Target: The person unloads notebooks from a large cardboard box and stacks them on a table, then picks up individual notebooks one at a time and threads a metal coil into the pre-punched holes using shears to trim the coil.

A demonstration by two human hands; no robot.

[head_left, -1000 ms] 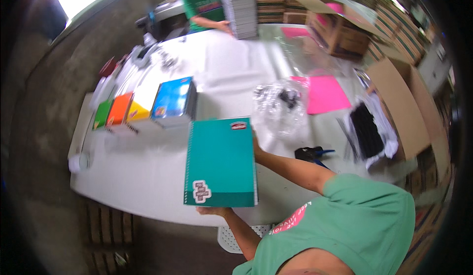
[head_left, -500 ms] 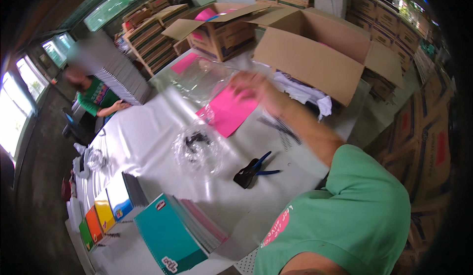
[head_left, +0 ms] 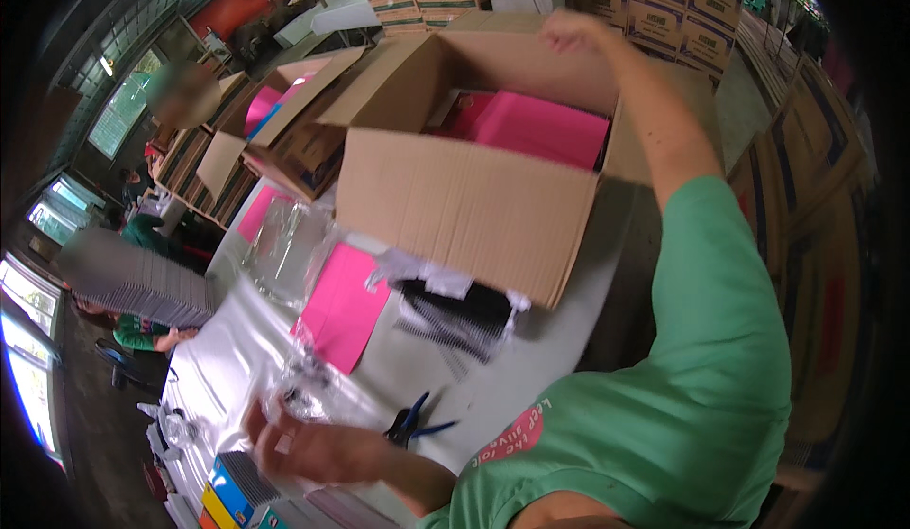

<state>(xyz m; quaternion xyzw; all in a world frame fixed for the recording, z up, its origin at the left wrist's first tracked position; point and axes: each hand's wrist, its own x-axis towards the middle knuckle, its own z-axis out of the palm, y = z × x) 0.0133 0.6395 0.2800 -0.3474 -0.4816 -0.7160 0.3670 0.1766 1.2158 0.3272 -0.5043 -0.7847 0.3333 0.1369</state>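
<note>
At the back of the large open carton [head_left: 464,207], my right hand [head_left: 576,32] is raised beside the far rim with its fingers curled. I cannot make out whether it grips the cardboard. Inside the carton lie bright pink sheets [head_left: 540,131]. Lower left, my left hand [head_left: 299,446] is blurred, its fingers apart, above the table near the crumpled clear plastic [head_left: 308,392]. Right of it are blue-handled pliers [head_left: 409,423]. A pink sheet [head_left: 343,306] lies flat, beside black spiral binding coils [head_left: 455,316] partly in white wrapping.
Coloured spiral notebooks [head_left: 227,496] stand at the lower left table edge. A smaller open carton [head_left: 299,140] sits behind left. Across the table a person in green [head_left: 142,332] is beside a tall notebook stack [head_left: 156,287]. Stacked cartons [head_left: 806,245] line the right.
My right hand has moved from over the pink sheet to the large carton's far rim. My left hand has come into view. The view has swung right, showing inside the carton.
</note>
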